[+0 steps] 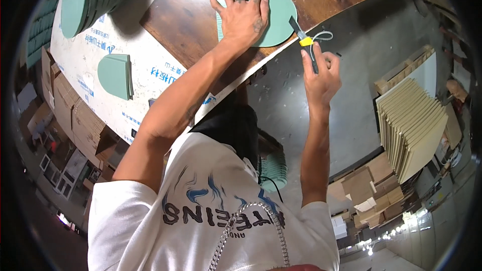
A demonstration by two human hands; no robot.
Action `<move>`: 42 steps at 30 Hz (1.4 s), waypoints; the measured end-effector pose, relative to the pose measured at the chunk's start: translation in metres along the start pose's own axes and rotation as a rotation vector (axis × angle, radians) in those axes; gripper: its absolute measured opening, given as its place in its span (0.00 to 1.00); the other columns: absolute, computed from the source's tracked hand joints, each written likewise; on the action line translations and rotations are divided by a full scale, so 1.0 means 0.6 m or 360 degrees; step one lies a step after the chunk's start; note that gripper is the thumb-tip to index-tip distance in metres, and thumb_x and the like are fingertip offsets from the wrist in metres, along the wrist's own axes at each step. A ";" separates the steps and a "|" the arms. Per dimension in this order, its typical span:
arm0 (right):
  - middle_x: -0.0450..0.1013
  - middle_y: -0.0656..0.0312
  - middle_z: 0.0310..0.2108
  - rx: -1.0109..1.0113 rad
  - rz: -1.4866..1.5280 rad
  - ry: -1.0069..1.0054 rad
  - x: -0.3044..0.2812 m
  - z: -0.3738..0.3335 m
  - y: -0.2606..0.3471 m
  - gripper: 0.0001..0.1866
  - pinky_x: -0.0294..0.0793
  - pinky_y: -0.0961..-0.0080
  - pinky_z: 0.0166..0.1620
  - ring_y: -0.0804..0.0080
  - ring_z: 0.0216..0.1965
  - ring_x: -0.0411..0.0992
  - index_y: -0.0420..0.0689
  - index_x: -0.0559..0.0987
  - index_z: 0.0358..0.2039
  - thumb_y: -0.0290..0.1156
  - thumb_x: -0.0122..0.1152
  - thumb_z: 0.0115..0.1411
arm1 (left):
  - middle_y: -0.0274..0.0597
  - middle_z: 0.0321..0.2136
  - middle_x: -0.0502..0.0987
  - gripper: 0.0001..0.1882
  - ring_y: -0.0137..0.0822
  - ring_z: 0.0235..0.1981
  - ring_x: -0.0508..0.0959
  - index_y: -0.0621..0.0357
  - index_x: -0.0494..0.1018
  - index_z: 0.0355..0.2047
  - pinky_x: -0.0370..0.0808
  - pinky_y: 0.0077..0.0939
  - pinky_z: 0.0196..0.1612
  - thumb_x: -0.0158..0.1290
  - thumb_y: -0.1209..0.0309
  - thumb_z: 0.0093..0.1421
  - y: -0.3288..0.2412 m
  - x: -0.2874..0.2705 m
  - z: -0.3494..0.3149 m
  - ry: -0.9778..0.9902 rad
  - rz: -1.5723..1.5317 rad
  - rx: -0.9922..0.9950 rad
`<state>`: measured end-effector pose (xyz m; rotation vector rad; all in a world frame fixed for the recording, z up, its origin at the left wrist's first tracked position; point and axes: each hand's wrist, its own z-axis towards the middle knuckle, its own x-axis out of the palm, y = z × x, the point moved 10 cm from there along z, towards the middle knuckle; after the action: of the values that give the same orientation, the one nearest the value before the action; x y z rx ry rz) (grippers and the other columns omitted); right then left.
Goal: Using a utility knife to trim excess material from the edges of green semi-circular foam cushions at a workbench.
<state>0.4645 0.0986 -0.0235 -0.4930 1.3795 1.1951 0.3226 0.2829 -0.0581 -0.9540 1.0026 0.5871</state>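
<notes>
A pale green, round-ended panel (281, 12) lies on a brown wood-grain board (173, 12). Ridges run along the panel's left edge. My left hand (243, 17) rests on top of it with fingers spread, pressing it down. Off the table's edge, my right hand (323, 73) is closed around a slim tool (306, 41) with a dark flat end, a yellow band and a pale looped cord. The tool's dark tip is at the panel's right edge; whether it touches cannot be told.
Several thick green pieces (83, 5) stand stacked at the far left. A smaller stack of green rounded pieces (114, 76) lies on the white printed tabletop (150, 62). Right of the table, tan boards (411, 125) are stacked on the grey floor (351, 95). Cardboard (374, 180) lies nearby.
</notes>
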 end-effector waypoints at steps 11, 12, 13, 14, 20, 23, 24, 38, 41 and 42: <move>0.71 0.63 0.33 -0.0111 0.0109 -0.0033 0.022 0.054 -0.008 0.18 0.75 0.71 0.32 0.68 0.31 0.73 0.51 0.85 0.45 0.38 0.75 0.54 | 0.58 0.56 0.65 0.22 0.57 0.60 0.65 0.48 0.70 0.59 0.55 0.73 0.61 0.47 0.58 0.66 -0.049 0.001 0.053 0.0464 -0.0093 0.0494; 0.71 0.63 0.33 -0.0133 0.0124 -0.0035 0.020 0.027 0.002 0.18 0.75 0.71 0.32 0.68 0.31 0.73 0.51 0.85 0.45 0.38 0.75 0.54 | 0.61 0.59 0.64 0.23 0.59 0.62 0.63 0.48 0.70 0.59 0.54 0.71 0.63 0.47 0.57 0.66 -0.050 0.013 0.063 0.0481 -0.0158 0.0859; 0.71 0.63 0.34 -0.0097 0.0123 0.0016 0.020 -0.006 0.007 0.19 0.75 0.71 0.32 0.68 0.31 0.73 0.51 0.84 0.47 0.38 0.75 0.54 | 0.62 0.59 0.64 0.24 0.60 0.63 0.62 0.49 0.69 0.60 0.54 0.69 0.64 0.47 0.56 0.66 -0.050 0.017 0.081 0.0440 -0.0219 0.1002; 0.70 0.63 0.34 -0.0059 0.0123 0.0061 0.022 -0.026 0.010 0.21 0.75 0.71 0.32 0.68 0.31 0.73 0.51 0.83 0.48 0.38 0.75 0.54 | 0.63 0.60 0.63 0.25 0.61 0.64 0.61 0.50 0.68 0.61 0.53 0.66 0.65 0.47 0.56 0.66 -0.057 0.014 0.091 0.0398 -0.0277 0.1151; 0.71 0.62 0.34 0.0093 0.0022 -0.0045 0.014 -0.023 0.019 0.20 0.75 0.69 0.34 0.67 0.32 0.73 0.50 0.83 0.50 0.36 0.74 0.56 | 0.67 0.55 0.65 0.33 0.61 0.56 0.64 0.75 0.60 0.60 0.57 0.59 0.61 0.50 0.58 0.65 0.009 0.005 0.069 0.0006 0.0040 -0.0034; 0.69 0.61 0.36 0.0061 -0.0029 -0.0021 0.020 -0.014 0.026 0.20 0.77 0.69 0.35 0.64 0.34 0.72 0.51 0.83 0.48 0.38 0.75 0.54 | 0.67 0.54 0.65 0.32 0.61 0.56 0.64 0.74 0.61 0.60 0.59 0.56 0.60 0.51 0.60 0.65 0.012 -0.003 0.076 0.0009 0.0032 -0.0012; 0.69 0.61 0.36 0.0066 -0.0031 -0.0020 0.025 -0.010 0.024 0.20 0.77 0.69 0.35 0.64 0.34 0.72 0.51 0.83 0.48 0.38 0.75 0.54 | 0.67 0.54 0.65 0.32 0.61 0.56 0.64 0.74 0.61 0.60 0.59 0.56 0.60 0.51 0.60 0.65 0.015 0.000 0.076 0.0014 0.0030 -0.0009; 0.68 0.63 0.36 -0.0012 0.0182 0.0121 0.030 -0.002 0.031 0.22 0.76 0.71 0.30 0.67 0.31 0.72 0.51 0.83 0.49 0.40 0.75 0.54 | 0.60 0.50 0.68 0.22 0.56 0.54 0.68 0.60 0.69 0.55 0.62 0.54 0.58 0.50 0.61 0.66 -0.045 -0.006 0.127 0.0244 -0.0219 0.0879; 0.67 0.62 0.38 0.0073 -0.0082 0.0118 0.023 -0.007 0.021 0.22 0.76 0.71 0.31 0.67 0.30 0.72 0.52 0.82 0.50 0.39 0.75 0.55 | 0.59 0.47 0.69 0.18 0.58 0.50 0.68 0.55 0.71 0.53 0.63 0.55 0.55 0.50 0.61 0.66 -0.001 -0.030 0.106 -0.0106 0.0273 -0.0016; 0.67 0.62 0.38 0.0070 -0.0076 0.0123 0.024 0.000 0.019 0.22 0.76 0.71 0.31 0.67 0.30 0.72 0.52 0.82 0.50 0.39 0.75 0.55 | 0.59 0.47 0.69 0.18 0.58 0.50 0.68 0.55 0.71 0.53 0.63 0.55 0.55 0.50 0.61 0.66 0.004 -0.027 0.103 -0.0104 0.0279 -0.0021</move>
<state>0.4518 0.1082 -0.0322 -0.5430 1.4492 1.1143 0.3402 0.3385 -0.0315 -0.8581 1.0310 0.7674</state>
